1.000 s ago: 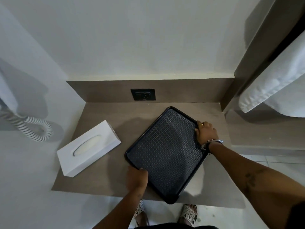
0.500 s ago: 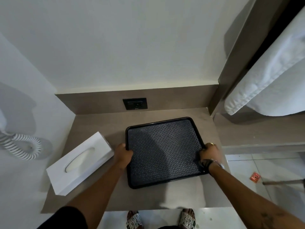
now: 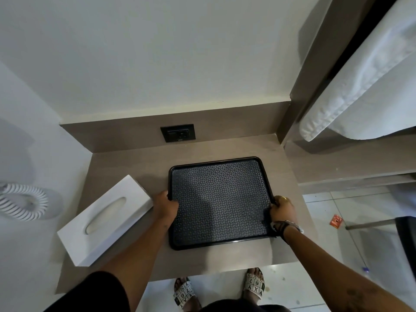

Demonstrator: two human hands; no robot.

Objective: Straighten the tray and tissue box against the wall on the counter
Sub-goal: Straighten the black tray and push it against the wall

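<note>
Your counter (image 3: 139, 164) was a grey-brown slab. Two things lay on it: the black patterned tray (image 3: 219, 202), roughly square to the back wall at about 3 o'clock, and the white tissue box (image 3: 105, 219) at 9 o'clock, lying askew just beside the tray.

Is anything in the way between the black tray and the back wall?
Nothing visible. Only bare counter lies between the tray and the back wall. The left hand and right hand grip its sides; the tissue box sits off to the left.
</note>
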